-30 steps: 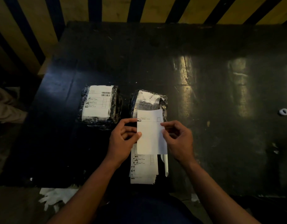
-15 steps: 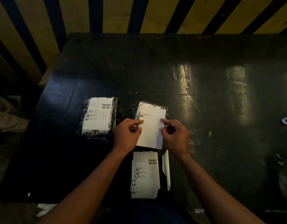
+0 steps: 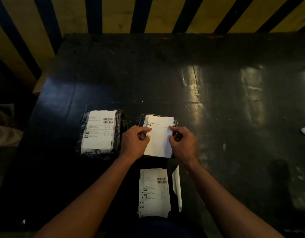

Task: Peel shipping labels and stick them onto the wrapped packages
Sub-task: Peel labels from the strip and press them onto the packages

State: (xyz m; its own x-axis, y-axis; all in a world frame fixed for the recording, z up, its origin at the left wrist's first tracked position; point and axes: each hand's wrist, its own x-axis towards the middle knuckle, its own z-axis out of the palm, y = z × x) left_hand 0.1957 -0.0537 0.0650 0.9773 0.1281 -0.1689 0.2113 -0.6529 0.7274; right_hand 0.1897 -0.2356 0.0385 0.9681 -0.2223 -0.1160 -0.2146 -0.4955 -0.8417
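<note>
Hands meet over a shipping label [image 3: 159, 140] on a dark worktable [image 3: 217, 100]. The left hand [image 3: 135, 143] pinches the label's left edge and the right hand [image 3: 183, 143] pinches its right edge, each with thumb and forefinger closed on the paper. Under the label, between the two hands, lies a package wrapped in clear film [image 3: 175, 121], its far corners showing past the paper. The label's printed far end lies on the package; whether the near part is already stuck down cannot be told. Judging by this, the sticking step is in hand, and next comes pressing the sheet flat from the far end toward the wrists. Just left of the left hand sits a second wrapped package [image 3: 99, 133], already labelled. Between the forearms, nearer the body, rests a stack of unpeeled labels [image 3: 154, 193], with a curled backing strip [image 3: 177, 188] beside it.
</note>
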